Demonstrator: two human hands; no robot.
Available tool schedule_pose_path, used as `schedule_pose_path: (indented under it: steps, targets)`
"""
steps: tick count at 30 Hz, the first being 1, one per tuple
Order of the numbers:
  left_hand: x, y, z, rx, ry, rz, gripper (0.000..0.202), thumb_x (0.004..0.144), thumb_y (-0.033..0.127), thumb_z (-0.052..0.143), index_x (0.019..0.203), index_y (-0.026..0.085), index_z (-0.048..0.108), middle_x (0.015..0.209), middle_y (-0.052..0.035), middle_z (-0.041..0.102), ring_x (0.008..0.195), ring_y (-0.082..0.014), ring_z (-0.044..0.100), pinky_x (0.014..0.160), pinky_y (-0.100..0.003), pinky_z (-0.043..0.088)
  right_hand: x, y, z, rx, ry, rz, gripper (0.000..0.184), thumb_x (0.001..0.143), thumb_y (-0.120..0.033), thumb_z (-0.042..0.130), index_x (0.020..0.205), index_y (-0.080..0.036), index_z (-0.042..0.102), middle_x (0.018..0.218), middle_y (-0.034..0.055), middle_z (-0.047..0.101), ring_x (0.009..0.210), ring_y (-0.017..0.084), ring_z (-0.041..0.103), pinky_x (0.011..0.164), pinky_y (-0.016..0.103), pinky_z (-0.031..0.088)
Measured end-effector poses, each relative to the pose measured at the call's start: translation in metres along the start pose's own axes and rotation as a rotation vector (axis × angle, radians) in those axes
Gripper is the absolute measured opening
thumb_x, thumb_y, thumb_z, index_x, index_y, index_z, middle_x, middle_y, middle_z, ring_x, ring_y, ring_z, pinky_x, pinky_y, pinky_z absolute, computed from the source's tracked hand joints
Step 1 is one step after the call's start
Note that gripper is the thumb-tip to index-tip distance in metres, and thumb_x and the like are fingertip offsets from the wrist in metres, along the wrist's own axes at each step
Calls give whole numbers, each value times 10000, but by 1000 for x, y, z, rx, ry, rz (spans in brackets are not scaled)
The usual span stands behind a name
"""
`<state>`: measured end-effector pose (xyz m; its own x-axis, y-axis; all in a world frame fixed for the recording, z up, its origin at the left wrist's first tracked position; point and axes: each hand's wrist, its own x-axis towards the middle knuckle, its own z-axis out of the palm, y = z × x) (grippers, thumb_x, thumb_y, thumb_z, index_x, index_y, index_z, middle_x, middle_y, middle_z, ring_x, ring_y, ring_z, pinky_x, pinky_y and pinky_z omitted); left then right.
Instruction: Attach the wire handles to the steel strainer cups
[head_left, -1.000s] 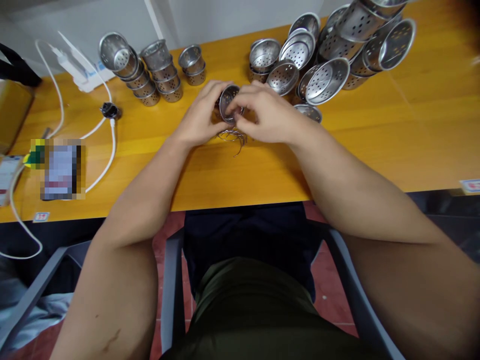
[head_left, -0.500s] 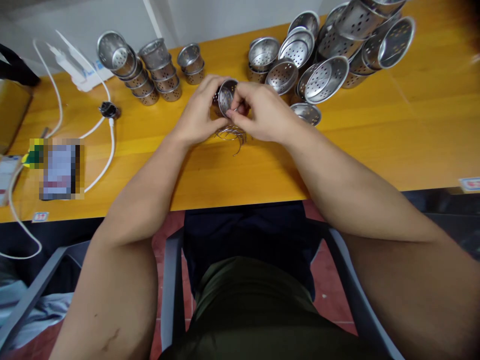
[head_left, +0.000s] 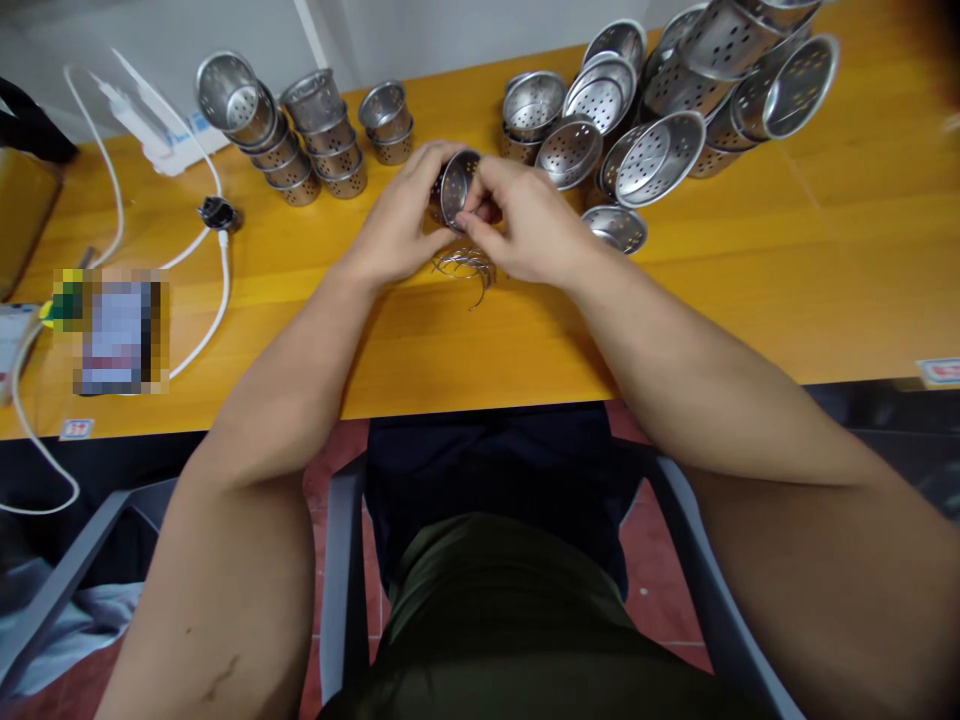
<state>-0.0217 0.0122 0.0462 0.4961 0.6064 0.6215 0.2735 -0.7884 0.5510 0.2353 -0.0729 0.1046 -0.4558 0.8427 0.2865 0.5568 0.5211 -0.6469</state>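
Note:
A perforated metal cup (head_left: 458,186) is tilted on its side in my left hand (head_left: 409,215), its opening turned toward my right. My left fingers wrap round its far side, with the thumb near the lower rim. My right hand (head_left: 521,215) is pinched at the cup's near rim; whatever lies between its fingertips is too small or hidden to make out. Just below the hands, a small tangle of thin curved wires (head_left: 469,265) rests on the wooden table.
Stacked perforated cups (head_left: 330,140) stand at the back left. A larger heap of such cups (head_left: 656,160) lies to the right. On the left are a power strip (head_left: 176,150), white cables (head_left: 225,290) and a blurred-out phone-like object (head_left: 116,335). The table (head_left: 465,370) ends before my lap.
The view has shifted slightly. My left hand keeps the cup, and my right fingertips stay at its rim with hardly any change.

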Motion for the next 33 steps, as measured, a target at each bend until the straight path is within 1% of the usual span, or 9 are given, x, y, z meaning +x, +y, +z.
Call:
schedule_pose_path:
  steps: [3, 7, 12, 16, 20, 22, 26, 30, 33]
  targets:
    - [1, 12, -1, 38, -2, -81, 741, 773, 384, 957, 1493, 511, 839, 1613, -75, 847, 1569, -539, 721, 1416, -843, 552, 1, 2, 1, -38, 12, -33, 319, 1143, -730, 818, 1205, -421, 762, 1180, 110, 862, 1236, 501, 785, 965, 667, 674]
    - [1, 31, -1, 52, -11, -148, 741, 751, 424, 949, 1482, 471, 838, 1641, -94, 841, 1601, -526, 709, 1460, -801, 526, 0, 1, -1, -87, -12, 1, 399, 1190, -790, 731, 1330, -422, 797, 1271, 113, 891, 1233, 503, 792, 1019, 687, 688]
    - [5, 44, 0, 39, 7, -187, 696, 747, 414, 963, 1429, 488, 846, 1638, -80, 843, 1627, -518, 688, 1375, -789, 598, 0, -1, 3, -104, 9, 23, 388, 1193, -793, 720, 1341, -442, 797, 1168, 115, 886, 1235, 516, 786, 967, 693, 688]
    - [1, 55, -5, 53, -20, -250, 657, 801, 411, 979, 1440, 451, 834, 1639, -101, 840, 1600, -495, 720, 1363, -740, 628, 2, 11, 3, 83, 44, -42, 525, 1146, -904, 753, 1199, -382, 734, 1144, 109, 855, 1144, 450, 818, 920, 621, 687]
    - [-8, 55, -10, 39, -34, -299, 699, 801, 365, 1010, 1470, 402, 812, 1632, -113, 844, 1568, -461, 763, 1415, -699, 606, 4, 21, -4, 356, -19, -133, 719, 1014, -996, 908, 1094, -320, 675, 1065, 101, 800, 962, 323, 791, 928, 555, 640]
    - [-7, 61, -12, 35, -3, -290, 678, 795, 361, 1034, 1439, 400, 827, 1564, -112, 869, 1523, -467, 790, 1391, -719, 618, 3, 20, -6, 403, -48, -135, 775, 987, -1036, 924, 1089, -303, 694, 1024, 99, 785, 940, 308, 777, 909, 541, 620]
    - [4, 113, -19, 83, -3, -299, 729, 858, 474, 1126, 1525, 449, 834, 1468, -103, 893, 1541, -484, 773, 1257, -747, 694, -1, 19, 0, 285, -93, -137, 730, 1032, -1016, 879, 1100, -302, 743, 1160, 112, 812, 970, 333, 777, 860, 511, 638]
    - [13, 177, -18, 118, -21, -265, 817, 906, 543, 1142, 1640, 459, 794, 1464, -101, 889, 1541, -476, 769, 1229, -731, 708, 0, 31, 7, 59, -189, -131, 441, 1114, -722, 911, 1075, -311, 755, 1234, 117, 835, 1030, 363, 789, 878, 509, 668]
    - [23, 193, -15, 147, -46, -274, 835, 931, 559, 1141, 1673, 451, 775, 1488, -101, 880, 1543, -470, 765, 1246, -724, 700, 4, 41, 10, 9, -220, -106, 299, 1120, -569, 915, 1078, -312, 767, 1169, 109, 844, 1022, 370, 784, 878, 509, 674]
